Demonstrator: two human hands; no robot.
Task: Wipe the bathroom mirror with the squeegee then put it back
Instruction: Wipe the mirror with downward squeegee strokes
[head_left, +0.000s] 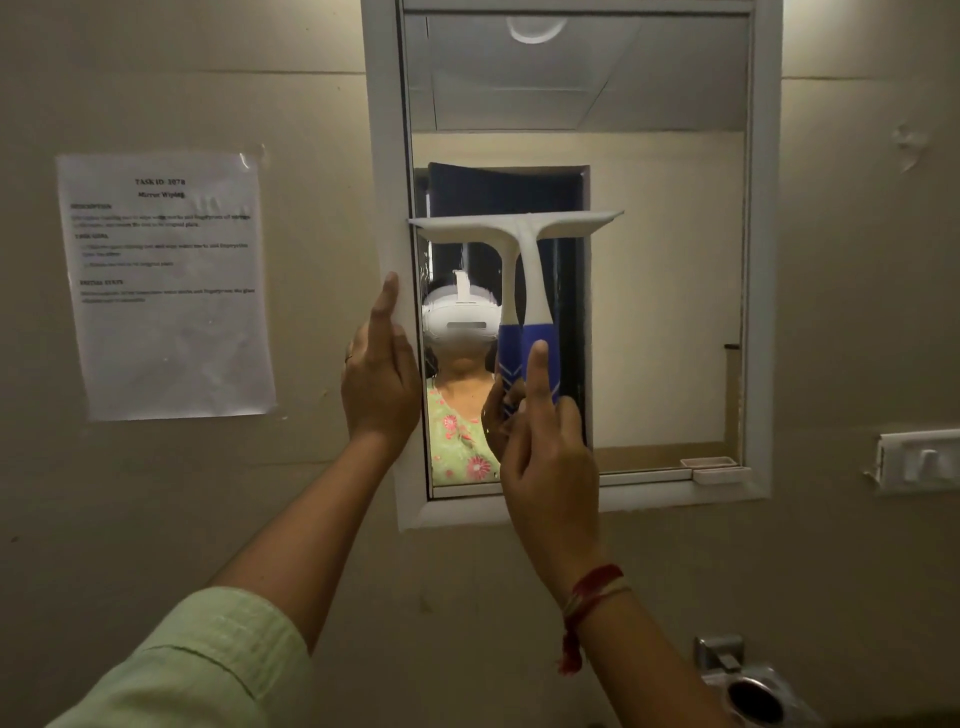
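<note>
A wall mirror (665, 249) in a white frame (384, 171) fills the upper middle of the head view. My right hand (545, 452) grips the blue handle of a white squeegee (532, 260), index finger stretched up along the handle. The squeegee stands upright, its wide blade pressed against the glass at mid height, its left tip reaching the frame. My left hand (382, 374) lies flat with fingers together against the frame's left side, holding nothing. The glass reflects the squeegee and a person wearing a white headset.
A printed paper sheet (169, 283) is taped to the beige wall left of the mirror. A small white tray (719, 470) sits at the mirror's lower right corner. A white switch plate (917, 460) is at right, and a metal fixture (748, 686) at the bottom right.
</note>
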